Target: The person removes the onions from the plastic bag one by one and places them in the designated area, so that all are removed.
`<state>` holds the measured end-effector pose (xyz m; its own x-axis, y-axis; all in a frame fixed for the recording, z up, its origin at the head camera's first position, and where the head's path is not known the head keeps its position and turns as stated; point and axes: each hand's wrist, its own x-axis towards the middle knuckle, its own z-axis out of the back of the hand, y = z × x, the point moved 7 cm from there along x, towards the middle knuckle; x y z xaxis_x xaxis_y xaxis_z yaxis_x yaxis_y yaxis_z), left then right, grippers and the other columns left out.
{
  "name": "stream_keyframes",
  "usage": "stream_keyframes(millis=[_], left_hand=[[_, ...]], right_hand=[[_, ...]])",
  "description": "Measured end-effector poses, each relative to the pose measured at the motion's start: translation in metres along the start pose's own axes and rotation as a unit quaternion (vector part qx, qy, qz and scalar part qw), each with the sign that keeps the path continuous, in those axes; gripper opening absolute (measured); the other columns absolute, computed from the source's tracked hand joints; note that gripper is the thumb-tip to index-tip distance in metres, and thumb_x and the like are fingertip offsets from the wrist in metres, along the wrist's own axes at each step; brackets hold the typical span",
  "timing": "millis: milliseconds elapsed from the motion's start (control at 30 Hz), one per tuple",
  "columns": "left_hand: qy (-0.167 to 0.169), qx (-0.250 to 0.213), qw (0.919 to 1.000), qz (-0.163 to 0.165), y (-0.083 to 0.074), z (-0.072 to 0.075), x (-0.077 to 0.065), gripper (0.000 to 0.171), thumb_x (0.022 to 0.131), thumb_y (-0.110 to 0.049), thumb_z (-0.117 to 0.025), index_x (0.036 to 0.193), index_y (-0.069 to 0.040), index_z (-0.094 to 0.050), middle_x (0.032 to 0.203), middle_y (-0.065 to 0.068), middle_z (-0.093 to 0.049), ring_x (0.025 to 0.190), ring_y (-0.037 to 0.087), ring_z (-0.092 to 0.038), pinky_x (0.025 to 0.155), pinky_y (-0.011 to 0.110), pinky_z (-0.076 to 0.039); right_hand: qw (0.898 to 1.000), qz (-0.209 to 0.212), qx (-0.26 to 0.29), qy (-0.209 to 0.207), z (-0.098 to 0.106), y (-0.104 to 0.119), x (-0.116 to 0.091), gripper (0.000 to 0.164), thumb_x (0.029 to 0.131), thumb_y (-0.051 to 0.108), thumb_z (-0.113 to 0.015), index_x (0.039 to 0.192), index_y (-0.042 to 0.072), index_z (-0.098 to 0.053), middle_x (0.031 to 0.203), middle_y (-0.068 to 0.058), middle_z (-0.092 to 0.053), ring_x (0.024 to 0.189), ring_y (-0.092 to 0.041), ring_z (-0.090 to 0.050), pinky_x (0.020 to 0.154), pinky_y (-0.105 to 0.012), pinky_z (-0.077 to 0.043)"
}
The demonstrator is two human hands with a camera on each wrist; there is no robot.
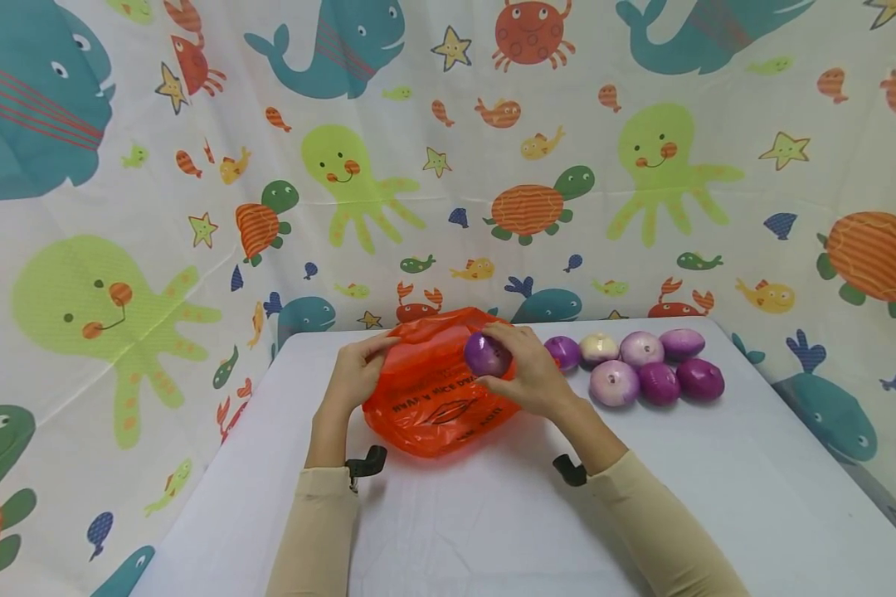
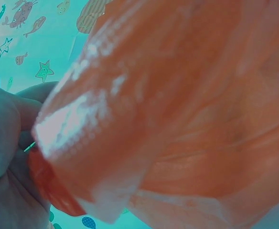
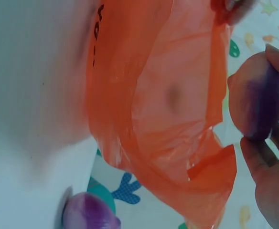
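An orange-red plastic bag with black printing stands on the white table. My left hand pinches its upper left edge; the left wrist view shows the bag's film between thumb and fingers. My right hand holds a purple onion by thumb and fingertips, in front of the bag's upper right part in the head view. From the right wrist, that onion appears just beside the bag's open mouth, outside it. Part of the bag's right side is hidden behind the right hand.
Right of the bag, several purple onions lie grouped in two rows, with one pale yellowish onion in the back row. A curtain with sea animals hangs behind the table and along its sides.
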<state>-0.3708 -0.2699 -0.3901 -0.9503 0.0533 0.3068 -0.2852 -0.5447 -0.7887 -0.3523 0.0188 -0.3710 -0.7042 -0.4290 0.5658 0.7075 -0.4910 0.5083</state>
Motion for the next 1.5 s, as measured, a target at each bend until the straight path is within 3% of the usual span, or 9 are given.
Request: stream_keyframes(millis=[200, 433, 833, 1167, 1500], left_hand=[[-0.002, -0.004, 1.0000, 0.000, -0.001, 0.000, 0.001, 0.033, 0.106, -0.011, -0.055, 0.133, -0.017, -0.073, 0.148, 0.006, -0.063, 0.126, 0.035, -0.066, 0.100, 0.051, -0.058], [0.002, -0.020, 0.9995, 0.024, 0.000, 0.001, 0.000, 0.032, 0.106, -0.015, -0.057, 0.133, -0.020, -0.073, 0.145, 0.005, -0.065, 0.118, 0.034, -0.070, 0.096, 0.053, -0.060], [0.004, -0.011, 0.9998, 0.017, 0.001, 0.000, 0.001, 0.033, 0.106, -0.012, -0.056, 0.133, -0.018, -0.073, 0.147, 0.005, -0.063, 0.123, 0.035, -0.068, 0.098, 0.050, -0.060], [0.002, -0.003, 0.9999, 0.016, 0.002, 0.000, 0.000, 0.033, 0.105, -0.011, -0.056, 0.133, -0.017, -0.073, 0.147, 0.005, -0.063, 0.124, 0.034, -0.068, 0.098, 0.050, -0.060], [0.003, -0.011, 0.9996, 0.025, 0.001, 0.000, 0.000, 0.033, 0.105, -0.013, -0.056, 0.133, -0.019, -0.073, 0.147, 0.004, -0.064, 0.121, 0.034, -0.069, 0.097, 0.051, -0.060]], right_hand=[[1.000, -0.009, -0.005, -0.009, 0.011, -0.006, -0.001, 0.075, 0.082, 0.021, -0.089, 0.148, 0.012, -0.054, 0.152, -0.009, -0.056, 0.134, -0.030, -0.050, 0.100, -0.055, -0.058], [0.999, 0.003, -0.021, -0.041, 0.027, -0.015, -0.003, 0.074, 0.081, 0.019, -0.090, 0.146, 0.012, -0.056, 0.151, -0.010, -0.056, 0.134, -0.030, -0.051, 0.099, -0.054, -0.059], [0.997, -0.003, -0.018, -0.077, 0.058, -0.031, -0.012, 0.075, 0.079, 0.016, -0.092, 0.145, 0.007, -0.056, 0.151, -0.016, -0.055, 0.139, -0.038, -0.050, 0.103, -0.062, -0.055], [0.996, -0.046, -0.025, -0.073, 0.076, -0.052, -0.022, 0.079, 0.082, 0.017, -0.090, 0.151, 0.013, -0.051, 0.153, -0.010, -0.053, 0.141, -0.033, -0.048, 0.103, -0.060, -0.055], [0.996, -0.051, -0.046, -0.056, 0.092, -0.066, -0.029, 0.077, 0.082, 0.014, -0.089, 0.149, 0.008, -0.053, 0.152, -0.019, -0.053, 0.141, -0.041, -0.047, 0.105, -0.066, -0.051]])
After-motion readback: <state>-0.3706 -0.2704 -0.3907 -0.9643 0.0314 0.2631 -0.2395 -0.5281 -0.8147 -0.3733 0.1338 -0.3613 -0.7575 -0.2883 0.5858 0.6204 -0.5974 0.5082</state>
